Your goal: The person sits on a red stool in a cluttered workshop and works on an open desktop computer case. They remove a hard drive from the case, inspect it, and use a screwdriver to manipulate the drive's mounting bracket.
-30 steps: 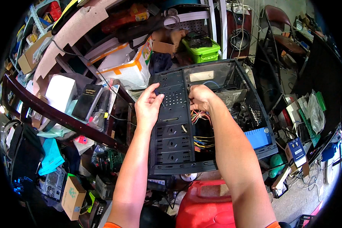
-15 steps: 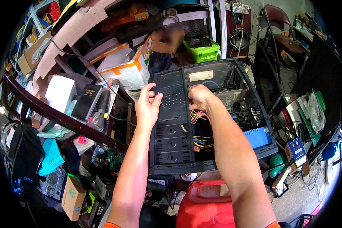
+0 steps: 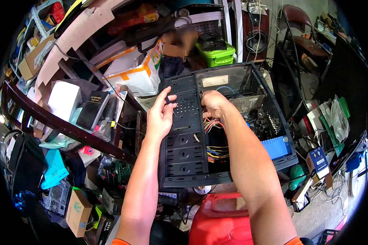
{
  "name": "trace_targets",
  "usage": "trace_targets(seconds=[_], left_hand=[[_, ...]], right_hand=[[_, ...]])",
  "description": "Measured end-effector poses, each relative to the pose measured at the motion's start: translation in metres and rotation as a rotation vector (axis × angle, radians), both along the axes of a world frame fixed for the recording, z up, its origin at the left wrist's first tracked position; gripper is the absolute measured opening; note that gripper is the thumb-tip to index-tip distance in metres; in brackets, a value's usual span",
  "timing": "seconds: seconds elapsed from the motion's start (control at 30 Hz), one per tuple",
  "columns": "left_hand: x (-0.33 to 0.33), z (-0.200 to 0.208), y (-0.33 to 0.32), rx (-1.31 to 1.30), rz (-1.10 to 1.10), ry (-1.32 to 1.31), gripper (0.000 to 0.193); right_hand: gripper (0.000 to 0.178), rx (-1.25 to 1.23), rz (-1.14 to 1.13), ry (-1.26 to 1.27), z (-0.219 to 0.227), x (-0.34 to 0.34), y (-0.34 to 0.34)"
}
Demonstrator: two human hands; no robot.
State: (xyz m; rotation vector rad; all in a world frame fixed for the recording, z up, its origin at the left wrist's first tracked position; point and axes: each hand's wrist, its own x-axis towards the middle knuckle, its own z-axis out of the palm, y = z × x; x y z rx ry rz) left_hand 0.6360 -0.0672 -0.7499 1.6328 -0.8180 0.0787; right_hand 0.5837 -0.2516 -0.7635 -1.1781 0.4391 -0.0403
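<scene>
An open black computer case (image 3: 185, 169) lies on its side in front of me, its perforated drive cage toward the left. Over that cage is my left hand (image 3: 161, 116), with a small dark tool (image 3: 168, 99) with a thin tip held loosely between thumb and fingers. My right hand (image 3: 214, 105) reaches into the case beside the cage's inner edge, its fingers curled in. Its fingertips are hidden, so what they grip cannot be made out. Just below it is a bundle of coloured cables (image 3: 213, 124); more cables (image 3: 218, 154) run lower down.
A dark wooden rail (image 3: 69, 122) crosses the left side. Beyond the case stand a white foam box (image 3: 131, 77) and a green bin (image 3: 218, 57). A red plastic stool (image 3: 216, 220) is near me. Cartons, boards and a flat dark screen (image 3: 339, 94) crowd the sides.
My left hand's fingers have opened out and straightened somewhat, with the dark tool still among them. My right hand stays inside the case almost unmoved.
</scene>
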Motion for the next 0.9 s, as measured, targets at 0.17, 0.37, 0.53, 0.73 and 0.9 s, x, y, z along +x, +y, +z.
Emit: trace_targets(seconds=[0.17, 0.37, 0.53, 0.73, 0.9], left_hand=[[0.005, 0.001, 0.002, 0.117, 0.096, 0.024, 0.037], [0.009, -0.003, -0.002, 0.167, 0.18, -0.122, 0.033], [0.01, -0.009, 0.002, 0.073, 0.104, -0.092, 0.037], [0.002, 0.003, -0.007, 0.163, 0.215, -0.06, 0.041], [0.014, -0.005, -0.001, 0.231, 0.238, -0.187, 0.039]], right_hand=[[0.022, -0.009, 0.002, -0.005, -0.001, 0.003, 0.001], [0.021, -0.018, -0.005, 0.006, 0.001, 0.001, 0.0], [0.022, 0.0, -0.017, 0.016, 0.002, 0.003, 0.005], [0.023, -0.06, -0.014, 0.039, 0.001, 0.001, -0.004], [0.024, -0.073, -0.003, 0.045, 0.0, 0.005, 0.0]])
